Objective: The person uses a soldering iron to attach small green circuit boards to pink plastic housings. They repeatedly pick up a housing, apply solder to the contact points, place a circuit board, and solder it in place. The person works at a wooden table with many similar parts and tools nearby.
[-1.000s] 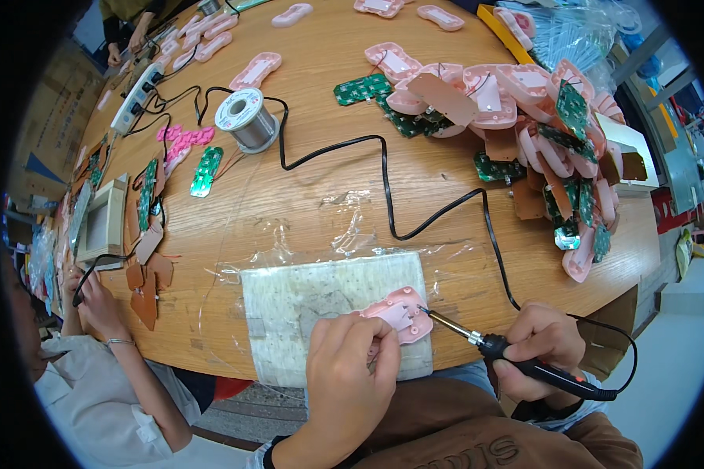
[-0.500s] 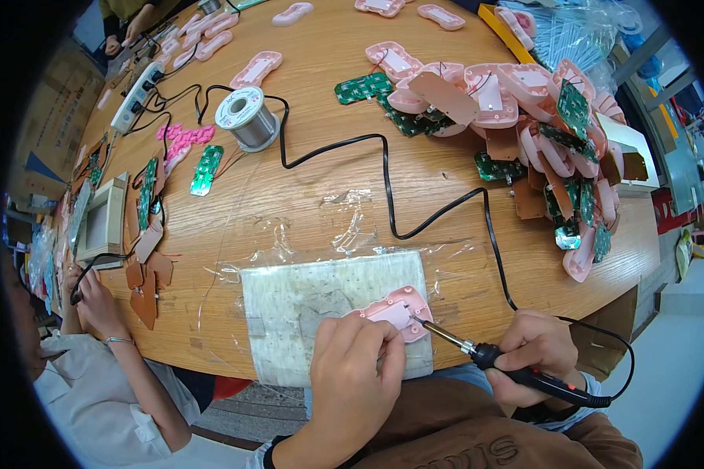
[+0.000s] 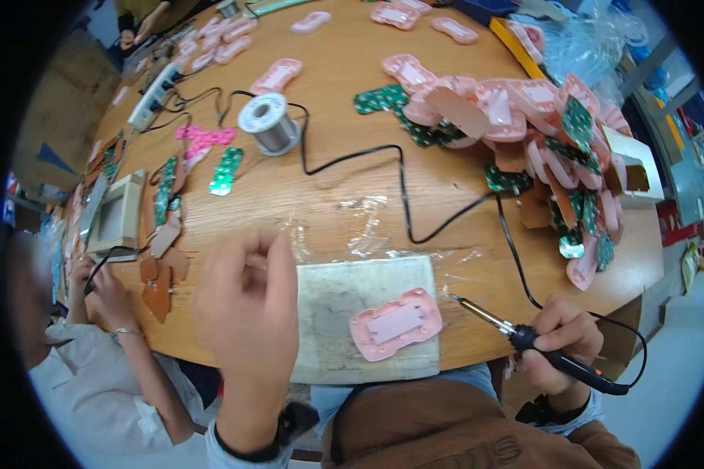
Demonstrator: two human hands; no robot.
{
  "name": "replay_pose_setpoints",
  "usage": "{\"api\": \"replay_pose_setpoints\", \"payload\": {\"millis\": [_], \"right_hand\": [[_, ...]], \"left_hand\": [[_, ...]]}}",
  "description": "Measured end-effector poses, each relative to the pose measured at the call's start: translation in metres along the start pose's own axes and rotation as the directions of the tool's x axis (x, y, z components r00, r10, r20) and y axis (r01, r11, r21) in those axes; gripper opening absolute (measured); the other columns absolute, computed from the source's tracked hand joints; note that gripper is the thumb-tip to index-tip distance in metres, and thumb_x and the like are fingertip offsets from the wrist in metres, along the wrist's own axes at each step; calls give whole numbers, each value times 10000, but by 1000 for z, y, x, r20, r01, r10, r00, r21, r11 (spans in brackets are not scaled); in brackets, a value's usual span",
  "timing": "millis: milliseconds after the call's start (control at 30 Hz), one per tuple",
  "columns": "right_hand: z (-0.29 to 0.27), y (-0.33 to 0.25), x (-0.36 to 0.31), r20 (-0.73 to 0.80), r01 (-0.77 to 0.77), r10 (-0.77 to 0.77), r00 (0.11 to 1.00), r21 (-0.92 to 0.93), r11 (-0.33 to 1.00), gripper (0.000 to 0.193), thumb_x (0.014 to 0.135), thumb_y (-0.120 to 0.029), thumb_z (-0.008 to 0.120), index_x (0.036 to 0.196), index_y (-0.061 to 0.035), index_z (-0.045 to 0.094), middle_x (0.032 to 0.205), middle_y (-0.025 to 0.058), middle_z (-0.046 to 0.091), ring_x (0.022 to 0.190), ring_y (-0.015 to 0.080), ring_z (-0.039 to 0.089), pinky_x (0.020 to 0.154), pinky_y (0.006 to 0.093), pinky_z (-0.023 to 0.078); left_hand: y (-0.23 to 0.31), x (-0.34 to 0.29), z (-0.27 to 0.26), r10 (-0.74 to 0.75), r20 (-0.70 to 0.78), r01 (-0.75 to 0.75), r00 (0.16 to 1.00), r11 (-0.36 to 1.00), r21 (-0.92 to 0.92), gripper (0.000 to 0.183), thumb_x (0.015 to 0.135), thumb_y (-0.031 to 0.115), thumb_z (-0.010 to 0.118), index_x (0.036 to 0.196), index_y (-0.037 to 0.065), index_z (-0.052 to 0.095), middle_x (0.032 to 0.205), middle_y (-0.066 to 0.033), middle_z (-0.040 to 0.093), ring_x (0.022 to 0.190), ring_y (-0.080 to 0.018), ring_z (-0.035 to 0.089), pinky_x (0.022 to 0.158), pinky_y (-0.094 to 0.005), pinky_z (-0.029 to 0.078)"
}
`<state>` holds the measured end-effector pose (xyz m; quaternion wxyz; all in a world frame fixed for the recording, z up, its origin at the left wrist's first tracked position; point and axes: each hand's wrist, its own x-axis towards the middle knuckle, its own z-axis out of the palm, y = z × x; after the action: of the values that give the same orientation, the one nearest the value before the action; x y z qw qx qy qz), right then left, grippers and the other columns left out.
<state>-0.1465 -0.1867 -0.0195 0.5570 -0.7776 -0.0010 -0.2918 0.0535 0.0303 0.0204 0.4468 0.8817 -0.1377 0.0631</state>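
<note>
The right hand (image 3: 572, 330) is gripping a soldering iron (image 3: 526, 338), a pink shell (image 3: 396, 324) lying at its nine o'clock; the left (image 3: 250, 313) is half-curling, hold unclear.

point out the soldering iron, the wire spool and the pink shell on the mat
Soldering iron (image 3: 523, 338), head view: front of its black handle.
Wire spool (image 3: 279, 137), head view: side of the wound wire.
Pink shell (image 3: 396, 323), head view: pale flat middle.
</note>
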Motion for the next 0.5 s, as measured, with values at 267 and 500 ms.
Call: {"api": "replay_pose_setpoints", "payload": {"millis": [267,500], "right_hand": [[-1,4,0,-10,10,-11,1000,-60,998,248,690,-21,721,852,-74,540,689,71,534,536,126,444,494,260,314],[0,8,2,-26,-24,22,999,-68,997,253,682,-15,719,840,-66,528,681,73,527,528,115,442,486,241,314]], "left_hand": [[-51,62,19,252,47,-255,967,934,249,231,868,136,649,993,-58,662,1006,-161,658,763,-183,676,628,-303,503],[-128,161,-37,-19,-37,38,999,802,596,213,762,184,727,833,-17,712,883,-199,675,809,-331,658,757,-424,512]]}}
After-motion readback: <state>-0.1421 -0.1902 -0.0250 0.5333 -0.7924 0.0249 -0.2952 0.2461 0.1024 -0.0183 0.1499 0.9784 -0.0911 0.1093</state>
